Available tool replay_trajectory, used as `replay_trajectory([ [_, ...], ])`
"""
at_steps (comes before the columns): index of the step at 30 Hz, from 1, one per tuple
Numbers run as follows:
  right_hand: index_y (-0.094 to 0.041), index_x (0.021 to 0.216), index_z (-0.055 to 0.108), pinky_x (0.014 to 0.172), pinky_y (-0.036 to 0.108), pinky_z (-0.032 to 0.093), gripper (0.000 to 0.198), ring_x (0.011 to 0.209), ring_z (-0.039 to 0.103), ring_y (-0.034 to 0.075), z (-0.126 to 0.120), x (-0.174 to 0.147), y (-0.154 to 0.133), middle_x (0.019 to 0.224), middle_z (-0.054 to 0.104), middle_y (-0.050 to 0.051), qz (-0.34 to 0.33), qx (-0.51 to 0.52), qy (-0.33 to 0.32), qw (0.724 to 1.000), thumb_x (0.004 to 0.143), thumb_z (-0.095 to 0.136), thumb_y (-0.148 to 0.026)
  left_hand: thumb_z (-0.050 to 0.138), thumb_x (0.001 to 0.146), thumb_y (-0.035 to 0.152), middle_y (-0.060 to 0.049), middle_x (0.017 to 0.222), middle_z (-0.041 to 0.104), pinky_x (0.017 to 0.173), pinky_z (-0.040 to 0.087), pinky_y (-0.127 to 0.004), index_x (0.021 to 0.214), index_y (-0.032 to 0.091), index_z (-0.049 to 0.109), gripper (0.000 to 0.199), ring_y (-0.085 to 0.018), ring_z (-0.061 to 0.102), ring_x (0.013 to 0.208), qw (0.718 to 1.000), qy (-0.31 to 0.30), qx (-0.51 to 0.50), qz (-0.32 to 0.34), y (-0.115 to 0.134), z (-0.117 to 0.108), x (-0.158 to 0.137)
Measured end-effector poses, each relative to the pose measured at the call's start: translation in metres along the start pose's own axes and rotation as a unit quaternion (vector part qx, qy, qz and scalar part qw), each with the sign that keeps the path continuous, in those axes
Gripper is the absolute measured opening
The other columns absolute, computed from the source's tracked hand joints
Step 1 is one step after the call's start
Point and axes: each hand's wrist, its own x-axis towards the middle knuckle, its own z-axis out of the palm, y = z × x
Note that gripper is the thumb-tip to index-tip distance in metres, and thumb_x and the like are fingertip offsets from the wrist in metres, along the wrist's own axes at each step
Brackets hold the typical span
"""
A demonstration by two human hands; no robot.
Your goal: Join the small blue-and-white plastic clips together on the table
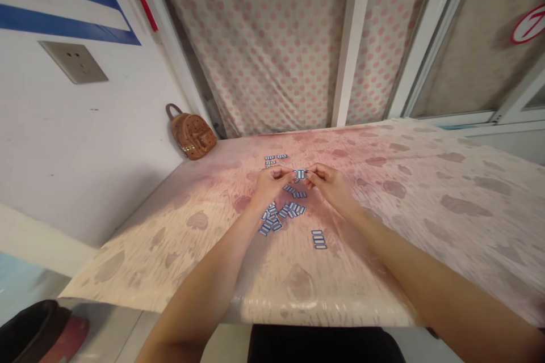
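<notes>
Between the fingertips of both hands is a small strip of white rectangles with blue edges (301,174); print on it is too small to read. My left hand (275,179) pinches its left end, and my right hand (326,179) pinches the right end. Just below the hands lie more such strips (300,194) on the table. A loose pile of strips (271,220) spreads below my left wrist, with some partly hidden by the forearm. Beyond my left hand, a few strips (281,156) lie in short rows. One separate strip (319,239) rests nearer the front edge.
A patterned, glossy cloth (298,283) covers the table. At the back left corner a small brown backpack-shaped bag (193,135) leans by the wall. Spotted curtains (272,39) hang behind the far edge. A dark bin (38,329) stands on the floor at lower left.
</notes>
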Motion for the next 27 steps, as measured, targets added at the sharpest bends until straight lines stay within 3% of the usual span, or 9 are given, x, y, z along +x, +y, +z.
replay_trajectory([
  [13, -0.020, 0.076, 0.059, 0.059, 0.028, 0.047, 0.022, 0.058, 0.059, 0.014, 0.002, 0.001, 0.005, 0.065, 0.064, 0.000, -0.001, -0.001, 0.016, 1.000, 0.082, 0.060, -0.041, 0.081, 0.072, 0.033, -0.005, 0.073, 0.076, 0.069, 0.056, -0.027, 0.083, 0.013, 0.077, 0.024, -0.017, 0.072, 0.069, 0.996, 0.015, -0.042, -0.078, 0.007, 0.004, -0.005],
  [24, -0.021, 0.075, 0.058, 0.060, 0.028, 0.047, 0.020, 0.058, 0.058, 0.014, 0.002, -0.001, 0.007, 0.065, 0.064, 0.000, -0.008, -0.033, 0.015, 0.999, 0.086, 0.054, -0.036, 0.079, 0.073, 0.026, -0.005, 0.069, 0.075, 0.068, 0.056, -0.027, 0.075, 0.013, 0.075, 0.014, -0.017, 0.071, 0.067, 0.996, 0.019, -0.019, -0.081, 0.008, 0.008, -0.005],
  [27, -0.021, 0.084, 0.062, 0.067, 0.029, 0.049, 0.013, 0.068, 0.063, 0.016, 0.000, 0.001, 0.018, 0.075, 0.068, 0.001, -0.029, -0.089, 0.019, 0.995, 0.087, 0.052, -0.029, 0.079, 0.074, 0.028, -0.005, 0.070, 0.075, 0.068, 0.056, -0.027, 0.075, 0.013, 0.075, 0.015, -0.017, 0.071, 0.067, 0.996, 0.039, -0.006, -0.079, 0.009, 0.000, -0.003],
])
